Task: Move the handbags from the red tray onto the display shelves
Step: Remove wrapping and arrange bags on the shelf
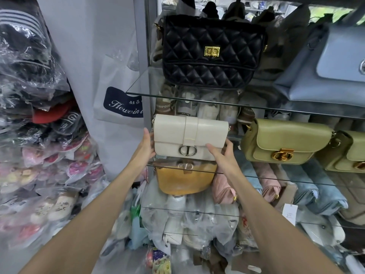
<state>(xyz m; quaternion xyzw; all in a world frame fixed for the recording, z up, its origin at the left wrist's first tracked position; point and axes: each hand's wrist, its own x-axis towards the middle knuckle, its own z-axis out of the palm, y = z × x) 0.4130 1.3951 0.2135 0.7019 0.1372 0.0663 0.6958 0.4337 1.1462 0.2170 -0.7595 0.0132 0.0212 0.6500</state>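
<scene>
Both forearms reach forward. Left hand [147,145] and right hand [222,155] grip the ends of a cream leather flap handbag [189,135], held between them at the glass display shelf [286,179]. This looks like the placing step: next, settle it squarely and let go.

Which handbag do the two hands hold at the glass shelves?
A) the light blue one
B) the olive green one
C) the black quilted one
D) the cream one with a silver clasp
D: the left hand and the right hand grip the cream handbag at its two ends.
</scene>
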